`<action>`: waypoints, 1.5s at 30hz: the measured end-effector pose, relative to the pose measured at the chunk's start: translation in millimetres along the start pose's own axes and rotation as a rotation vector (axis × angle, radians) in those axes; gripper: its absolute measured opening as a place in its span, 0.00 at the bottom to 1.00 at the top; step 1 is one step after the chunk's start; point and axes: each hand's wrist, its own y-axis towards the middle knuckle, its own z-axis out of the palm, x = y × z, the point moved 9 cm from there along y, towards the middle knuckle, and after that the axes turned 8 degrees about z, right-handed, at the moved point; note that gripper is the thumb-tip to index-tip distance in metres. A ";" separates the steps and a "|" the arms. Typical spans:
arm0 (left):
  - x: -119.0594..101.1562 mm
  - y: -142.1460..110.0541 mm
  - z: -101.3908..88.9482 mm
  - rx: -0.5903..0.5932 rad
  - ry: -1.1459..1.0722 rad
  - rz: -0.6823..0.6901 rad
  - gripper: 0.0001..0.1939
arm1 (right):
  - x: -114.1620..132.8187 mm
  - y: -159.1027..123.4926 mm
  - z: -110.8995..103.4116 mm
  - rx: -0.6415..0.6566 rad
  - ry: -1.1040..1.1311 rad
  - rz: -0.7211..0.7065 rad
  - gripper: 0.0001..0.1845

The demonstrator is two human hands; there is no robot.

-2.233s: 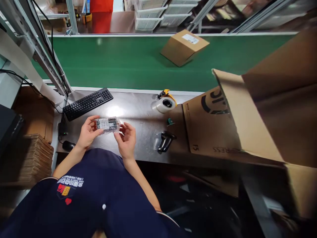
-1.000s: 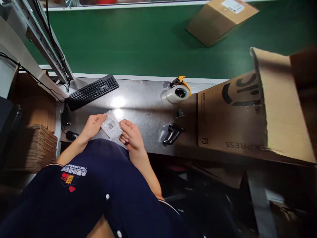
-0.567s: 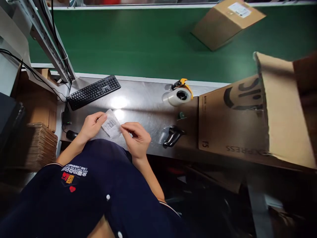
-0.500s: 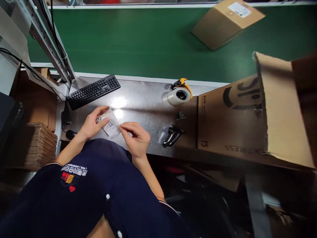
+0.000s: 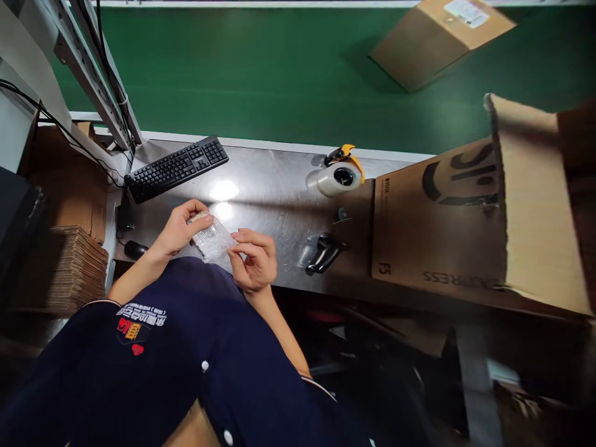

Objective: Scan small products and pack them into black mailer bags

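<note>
A small clear plastic packet (image 5: 212,236) with a white barcode label is held just above the near edge of the steel table (image 5: 270,198). My left hand (image 5: 179,230) grips its left end, thumb on top. My right hand (image 5: 254,261) pinches its right end with curled fingers. Both hands sit close to my dark blue shirt.
A black keyboard (image 5: 177,169) lies at the back left, a mouse (image 5: 136,249) by the left edge. A tape dispenser (image 5: 336,175) and a black barcode scanner (image 5: 323,252) lie to the right. A large open cardboard box (image 5: 470,217) fills the right side. A sealed carton (image 5: 437,40) rides the green conveyor (image 5: 242,74).
Both hands have turned the packet over between them, from label side up to tilted. My right hand curled closer around its right end. The carton on the conveyor shifted right in view.
</note>
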 end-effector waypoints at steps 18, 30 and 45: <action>-38.6 -17.2 -2.0 -0.180 0.472 0.357 0.10 | 14.2 25.2 5.0 0.139 -0.312 -0.094 0.09; -36.9 -3.6 28.4 0.431 0.450 0.206 0.14 | 19.1 29.1 2.9 0.223 -0.223 -0.317 0.11; -30.2 -2.3 27.7 0.256 0.628 0.185 0.12 | 31.3 22.7 4.9 0.268 -0.384 -0.439 0.06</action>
